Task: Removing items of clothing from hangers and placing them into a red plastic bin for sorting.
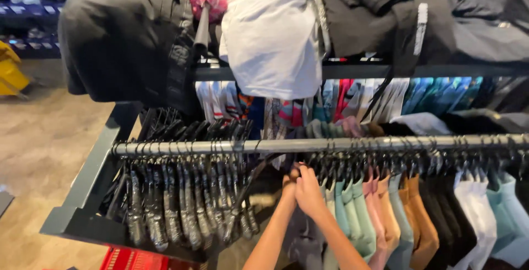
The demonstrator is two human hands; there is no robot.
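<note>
Both forearms rising, left hand [289, 186] and right hand [308, 190] pressed together gripping a hanger [322, 173], below rail [264, 146], gap beside empty hangers [182, 193]

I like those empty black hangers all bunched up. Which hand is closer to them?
Left. The left hand is beside the empty black hangers; the right hand is just past it, against the mint tops.
</note>
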